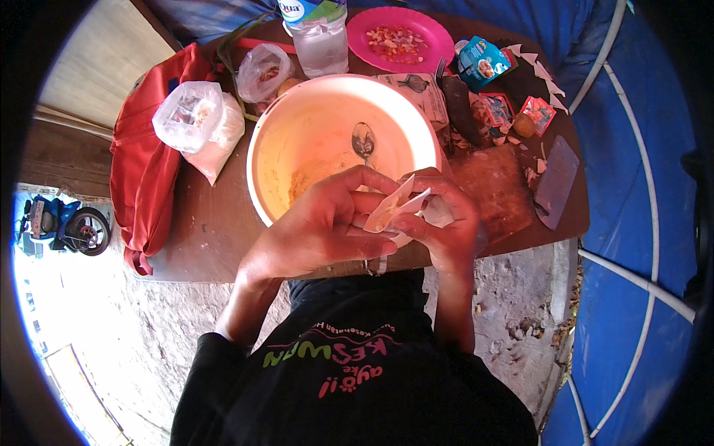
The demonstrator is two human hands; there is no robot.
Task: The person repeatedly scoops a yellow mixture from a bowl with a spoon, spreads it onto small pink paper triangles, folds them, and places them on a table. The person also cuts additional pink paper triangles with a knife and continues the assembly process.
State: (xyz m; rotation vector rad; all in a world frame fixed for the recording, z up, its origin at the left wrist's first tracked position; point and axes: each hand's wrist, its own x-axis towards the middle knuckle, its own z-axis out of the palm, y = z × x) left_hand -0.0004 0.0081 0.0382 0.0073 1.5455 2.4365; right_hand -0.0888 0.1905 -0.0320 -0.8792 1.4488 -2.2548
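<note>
Over the near rim of a large pale basin (257,160), my two hands meet around a thin, pale, folded wrapper-like piece (388,210). Its edges stand up between the fingers, and I cannot tell what it is made of. My left hand (316,223) pinches it from the left, thumb and fingers closed. From the right, my right hand (448,223) grips the same piece with bent fingers. Inside the basin a metal spoon (363,140) leans near the middle, and some yellowish-brown residue (303,177) lies at the bottom left. My hands hide the basin's near side.
Behind the basin stand a water bottle (320,44) and a pink plate (361,44) with chopped bits. Bags of powder (219,137) and a red cloth (141,178) lie left. A wooden board (491,186), a cleaver-like blade (558,182) and packets (483,63) are right.
</note>
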